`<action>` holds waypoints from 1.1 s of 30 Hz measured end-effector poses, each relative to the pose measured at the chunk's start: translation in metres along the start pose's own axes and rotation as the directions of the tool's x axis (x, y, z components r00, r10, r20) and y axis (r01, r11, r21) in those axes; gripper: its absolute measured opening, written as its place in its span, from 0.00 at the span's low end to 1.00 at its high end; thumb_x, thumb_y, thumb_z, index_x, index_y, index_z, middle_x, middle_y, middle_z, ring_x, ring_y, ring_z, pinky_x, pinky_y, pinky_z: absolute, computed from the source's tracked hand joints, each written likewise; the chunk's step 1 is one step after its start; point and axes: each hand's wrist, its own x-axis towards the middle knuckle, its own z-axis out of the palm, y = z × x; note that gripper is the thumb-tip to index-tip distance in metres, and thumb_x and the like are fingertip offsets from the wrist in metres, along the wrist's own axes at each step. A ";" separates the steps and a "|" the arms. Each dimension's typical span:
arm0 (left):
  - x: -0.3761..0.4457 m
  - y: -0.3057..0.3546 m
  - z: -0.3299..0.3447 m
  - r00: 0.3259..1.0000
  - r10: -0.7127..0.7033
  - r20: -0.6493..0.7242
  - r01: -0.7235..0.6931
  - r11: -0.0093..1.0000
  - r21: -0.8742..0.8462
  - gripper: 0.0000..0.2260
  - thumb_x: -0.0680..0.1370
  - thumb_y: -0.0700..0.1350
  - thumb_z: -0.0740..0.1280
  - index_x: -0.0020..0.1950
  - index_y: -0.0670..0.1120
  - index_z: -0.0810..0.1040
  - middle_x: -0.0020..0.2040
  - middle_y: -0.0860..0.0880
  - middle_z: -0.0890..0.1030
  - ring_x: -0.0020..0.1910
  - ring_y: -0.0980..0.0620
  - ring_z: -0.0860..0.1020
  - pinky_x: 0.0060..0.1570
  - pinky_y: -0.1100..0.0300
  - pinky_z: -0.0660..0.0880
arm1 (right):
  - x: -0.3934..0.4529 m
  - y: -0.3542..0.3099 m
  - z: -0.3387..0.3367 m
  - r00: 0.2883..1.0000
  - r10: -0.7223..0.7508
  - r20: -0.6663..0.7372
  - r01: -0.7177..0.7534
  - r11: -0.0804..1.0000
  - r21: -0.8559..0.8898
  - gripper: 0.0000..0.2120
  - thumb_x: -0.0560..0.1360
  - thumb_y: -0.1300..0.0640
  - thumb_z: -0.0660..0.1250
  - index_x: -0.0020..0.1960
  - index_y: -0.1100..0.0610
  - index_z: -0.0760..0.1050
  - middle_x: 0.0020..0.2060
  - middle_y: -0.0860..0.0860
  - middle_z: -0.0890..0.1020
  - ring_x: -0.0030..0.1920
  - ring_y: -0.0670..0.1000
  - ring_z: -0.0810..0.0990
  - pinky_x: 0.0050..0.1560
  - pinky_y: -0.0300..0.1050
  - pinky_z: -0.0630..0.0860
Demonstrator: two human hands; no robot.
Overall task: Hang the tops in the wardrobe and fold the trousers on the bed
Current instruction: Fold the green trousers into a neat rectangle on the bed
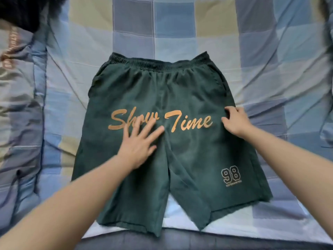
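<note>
Where the left hand [138, 143] lies across the print, it covers the tail of the first orange word on the green shorts [167, 141], so only "Sh" and a blurred stroke or two can be read before "Time". That hand is smeared by motion; its fingers [153, 133] are spread and straight, flat on the cloth just left of the centre seam, grasping nothing. At the top left corner a dark garment [19, 11] is cut off by the frame edge and too dim to identify. Beside it, along the left edge, lies a folded grey fabric [16, 73] with orange lettering that runs sideways and cannot be read. The small line of text under the "98" on the right leg is too fine to make out. The top right corner is dark and blurred.

The shorts lie flat, spread open on the checked bedsheet [180, 33] of the bed, waistband away from the person, both leg hems near the bed's front edge. The right hand [234, 121] sits at the right side seam, level with the lettering; its fingers [228, 110] are curled and pinch the cloth at that outer edge, thumb on top of the fabric. Both forearms reach in from the bottom corners, with the shorts between them.
</note>
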 end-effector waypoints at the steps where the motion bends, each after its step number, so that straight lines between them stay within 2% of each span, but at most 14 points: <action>1: -0.008 0.012 0.010 0.996 0.089 0.025 -0.090 0.996 0.025 0.32 0.80 0.57 0.57 0.77 0.64 0.39 0.80 0.54 0.42 0.78 0.39 0.42 0.71 0.33 0.48 | -0.004 0.010 0.004 0.999 -0.012 -0.038 0.013 0.999 0.029 0.25 0.78 0.56 0.61 0.73 0.57 0.62 0.70 0.62 0.63 0.69 0.63 0.64 0.71 0.52 0.62; 3: -0.020 0.031 0.025 0.974 0.207 0.093 -0.214 0.974 0.073 0.31 0.82 0.52 0.53 0.77 0.64 0.36 0.79 0.54 0.36 0.77 0.38 0.38 0.71 0.33 0.42 | -0.011 0.027 0.009 0.991 -0.006 -0.137 0.019 0.996 0.092 0.26 0.77 0.58 0.62 0.73 0.58 0.60 0.69 0.62 0.65 0.68 0.63 0.65 0.68 0.53 0.63; 5: -0.028 0.044 0.031 0.946 0.278 0.165 -0.298 0.949 0.107 0.30 0.81 0.45 0.53 0.78 0.61 0.41 0.79 0.52 0.35 0.76 0.36 0.35 0.71 0.34 0.38 | -0.016 0.041 0.010 0.977 0.061 -0.204 -0.028 0.987 0.160 0.26 0.77 0.58 0.63 0.73 0.62 0.60 0.68 0.63 0.65 0.67 0.63 0.66 0.66 0.54 0.64; 8: -0.041 0.060 0.026 0.881 0.438 0.181 -0.462 0.878 0.127 0.27 0.76 0.42 0.61 0.74 0.55 0.62 0.80 0.46 0.57 0.78 0.35 0.51 0.71 0.33 0.50 | -0.029 0.068 0.013 0.964 0.166 -0.209 -0.126 0.973 0.192 0.27 0.77 0.54 0.65 0.70 0.63 0.61 0.67 0.62 0.67 0.66 0.64 0.66 0.65 0.55 0.65; 10: -0.050 0.072 0.022 0.841 0.501 0.205 -0.533 0.833 0.150 0.28 0.69 0.42 0.69 0.69 0.52 0.71 0.70 0.47 0.74 0.74 0.40 0.66 0.68 0.35 0.63 | -0.040 0.086 0.016 0.965 0.214 -0.153 -0.178 0.959 0.221 0.26 0.76 0.50 0.66 0.68 0.62 0.63 0.64 0.61 0.71 0.64 0.63 0.69 0.62 0.55 0.67; 12: -0.057 0.082 0.019 0.845 0.495 0.205 -0.524 0.842 0.129 0.32 0.64 0.42 0.72 0.68 0.49 0.74 0.59 0.50 0.79 0.68 0.43 0.73 0.65 0.37 0.69 | -0.053 0.102 0.021 0.968 0.239 -0.072 -0.213 0.942 0.260 0.23 0.76 0.48 0.66 0.64 0.59 0.64 0.60 0.58 0.75 0.59 0.61 0.74 0.55 0.53 0.70; 15: -0.056 0.101 0.014 0.852 0.488 0.188 -0.512 0.852 0.110 0.34 0.63 0.44 0.71 0.70 0.47 0.73 0.51 0.51 0.79 0.57 0.44 0.78 0.62 0.39 0.72 | -0.073 0.122 0.030 0.968 0.248 0.034 -0.248 0.929 0.275 0.16 0.76 0.46 0.66 0.55 0.56 0.66 0.51 0.55 0.79 0.51 0.58 0.76 0.46 0.49 0.69; 18: -0.054 0.120 0.015 0.806 0.545 0.231 -0.581 0.803 0.133 0.30 0.71 0.47 0.67 0.73 0.50 0.68 0.53 0.49 0.77 0.54 0.43 0.75 0.64 0.40 0.70 | -0.087 0.139 0.038 0.966 0.201 0.162 -0.235 0.944 0.230 0.12 0.76 0.49 0.67 0.54 0.56 0.73 0.51 0.55 0.81 0.52 0.57 0.77 0.46 0.45 0.68; 20: -0.052 0.127 0.012 0.752 0.599 0.275 -0.649 0.746 0.150 0.24 0.72 0.47 0.68 0.68 0.54 0.73 0.51 0.51 0.78 0.51 0.46 0.76 0.61 0.45 0.73 | -0.090 0.146 0.037 0.974 0.143 0.175 -0.182 0.955 0.235 0.09 0.78 0.52 0.66 0.53 0.57 0.77 0.51 0.55 0.82 0.49 0.55 0.76 0.45 0.44 0.68; 23: -0.049 0.135 0.006 0.674 0.667 0.318 -0.733 0.656 0.180 0.10 0.69 0.49 0.72 0.49 0.58 0.80 0.47 0.55 0.78 0.46 0.50 0.77 0.50 0.54 0.76 | -0.093 0.156 0.032 0.990 0.105 0.099 -0.127 0.961 0.244 0.06 0.79 0.54 0.63 0.48 0.56 0.76 0.47 0.55 0.83 0.45 0.55 0.76 0.42 0.44 0.67; 26: -0.058 0.137 0.019 0.525 0.658 0.539 -0.806 0.588 0.068 0.07 0.76 0.44 0.66 0.51 0.50 0.81 0.57 0.51 0.75 0.56 0.45 0.71 0.53 0.52 0.68 | -0.094 0.165 0.033 0.983 0.148 0.107 -0.164 0.971 0.172 0.08 0.79 0.52 0.63 0.44 0.55 0.73 0.42 0.54 0.81 0.45 0.57 0.75 0.41 0.46 0.65; 29: -0.065 0.143 0.022 0.518 0.499 0.695 -0.721 0.692 0.040 0.10 0.76 0.41 0.64 0.55 0.44 0.79 0.58 0.47 0.79 0.57 0.45 0.75 0.56 0.52 0.65 | -0.097 0.157 0.032 0.979 0.185 0.085 -0.199 0.961 0.194 0.09 0.77 0.50 0.65 0.50 0.56 0.69 0.43 0.53 0.78 0.50 0.60 0.76 0.41 0.47 0.66; 32: -0.057 0.157 0.010 0.676 0.361 0.642 -0.315 0.930 -0.190 0.09 0.76 0.44 0.61 0.52 0.43 0.78 0.53 0.42 0.81 0.53 0.39 0.79 0.47 0.53 0.68 | -0.113 0.135 0.026 0.998 0.046 0.032 -0.053 0.952 0.303 0.14 0.77 0.54 0.64 0.61 0.54 0.67 0.53 0.56 0.80 0.54 0.61 0.76 0.48 0.50 0.70; 33: -0.051 0.162 0.002 0.752 0.318 0.578 -0.107 0.923 -0.369 0.08 0.77 0.45 0.61 0.49 0.44 0.78 0.50 0.42 0.82 0.50 0.39 0.79 0.45 0.55 0.69 | -0.122 0.124 0.025 1.000 -0.023 0.018 0.016 0.946 0.325 0.16 0.77 0.55 0.64 0.63 0.53 0.66 0.54 0.55 0.81 0.55 0.60 0.76 0.51 0.51 0.71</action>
